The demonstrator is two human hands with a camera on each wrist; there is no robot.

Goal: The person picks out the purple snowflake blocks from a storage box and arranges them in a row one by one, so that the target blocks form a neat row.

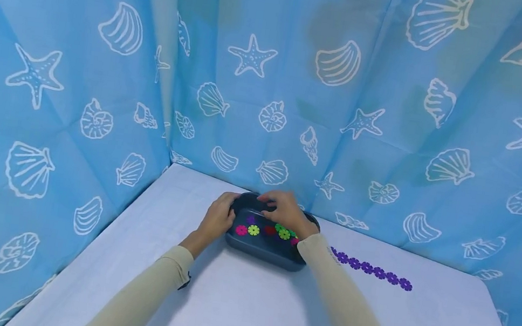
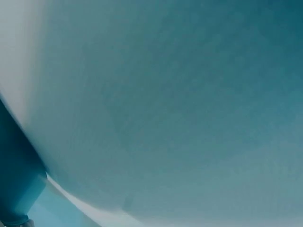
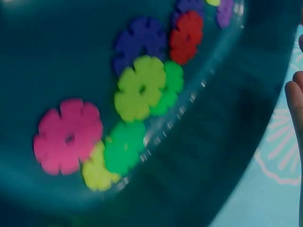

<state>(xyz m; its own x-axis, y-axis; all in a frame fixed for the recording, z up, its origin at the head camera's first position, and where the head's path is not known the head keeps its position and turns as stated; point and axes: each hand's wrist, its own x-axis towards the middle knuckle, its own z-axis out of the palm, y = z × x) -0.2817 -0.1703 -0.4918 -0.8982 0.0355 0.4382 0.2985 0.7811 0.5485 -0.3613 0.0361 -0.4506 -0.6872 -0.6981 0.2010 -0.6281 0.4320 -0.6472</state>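
A dark plastic basin (image 1: 260,247) sits near the far edge of the table, with flower-shaped interlocking discs inside. My left hand (image 1: 218,216) grips its left rim, thumb on the inner side. Over the basin's far part is my right hand (image 1: 286,210), thumb and fingers apart with nothing visible between them. Below it lie a pink disc (image 3: 68,137), a yellow-green disc (image 3: 140,89), a red disc (image 3: 186,38) and several others, some overlapping. The right hand's fingertips (image 3: 294,94) show at that wrist view's edge.
On the table right of the basin lies a chain of purple flower discs (image 1: 373,270), its left end behind the right sleeve (image 1: 347,298). Blue shell-print curtains (image 1: 275,83) hang along the back and sides of the white table (image 1: 233,306). The left wrist view is mostly a blurred teal surface.
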